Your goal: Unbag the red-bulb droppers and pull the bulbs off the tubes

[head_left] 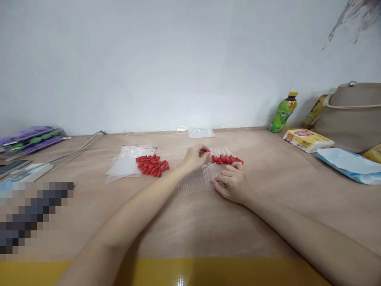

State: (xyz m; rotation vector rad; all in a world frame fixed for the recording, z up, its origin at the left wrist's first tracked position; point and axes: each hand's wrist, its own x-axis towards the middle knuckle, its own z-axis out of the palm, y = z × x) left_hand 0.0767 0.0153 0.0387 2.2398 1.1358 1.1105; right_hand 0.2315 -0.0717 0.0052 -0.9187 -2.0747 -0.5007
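Observation:
My left hand (pixel 196 155) is closed in a pinch, with a bit of red rubber bulb showing at its fingertips. Right beside it lies a row of glass droppers (pixel 222 152), their red bulbs (pixel 228 159) toward me. My right hand (pixel 233 182) is curled at the near side of that row, its thumb and fingers over the ends of bare, clear glass tubes (pixel 195 180). What those fingers grip is too small to make out. Left of my left forearm sits a pile of loose red rubber bulbs (pixel 152 165), partly on a clear plastic bag (pixel 126 163).
Another clear bag (pixel 201 133) lies by the wall. At the right are a green drink bottle (pixel 283 112), a yellow tissue pack (pixel 308 140), a blue-white packet (pixel 353 165) and a beige bag (pixel 351 115). Purple packets (pixel 32 139) and a grey cable (pixel 76 151) are at the left.

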